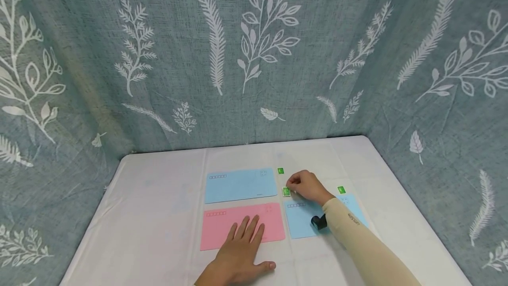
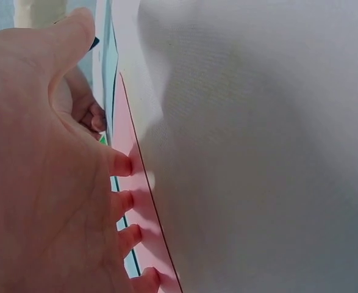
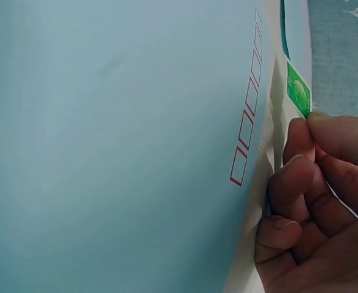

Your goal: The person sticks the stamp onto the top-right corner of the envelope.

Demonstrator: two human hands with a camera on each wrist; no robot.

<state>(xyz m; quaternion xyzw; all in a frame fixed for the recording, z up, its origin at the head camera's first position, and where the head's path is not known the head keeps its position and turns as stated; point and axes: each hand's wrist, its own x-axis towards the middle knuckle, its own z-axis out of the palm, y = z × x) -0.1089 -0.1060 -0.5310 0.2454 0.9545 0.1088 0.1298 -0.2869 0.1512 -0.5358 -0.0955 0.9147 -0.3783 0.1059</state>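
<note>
Stamp [image 3: 298, 90] pinched by right hand [image 3: 325, 207], blue envelope [image 3: 118, 146], 6 red boxes [image 3: 250, 96].

Far envelope [image 1: 238, 187]: light blue, row of small outlined boxes at left. Near left envelope [image 1: 216, 231]: pink, same box row. Near right envelope [image 1: 297, 228]: light blue, boxes outlined red. Far stamp [image 1: 281, 171], right stamp [image 1: 341, 190]: green. Pinched stamp [image 3: 297, 91]: green, white border, paler round motif. Table [image 1: 151, 215]: white. Curtain [image 1: 170, 56]: grey-teal, white leaf sprigs. Right sleeve [image 1: 367, 244]: cream, small dark mark. Wrist device [image 1: 319, 222]: black.
</note>
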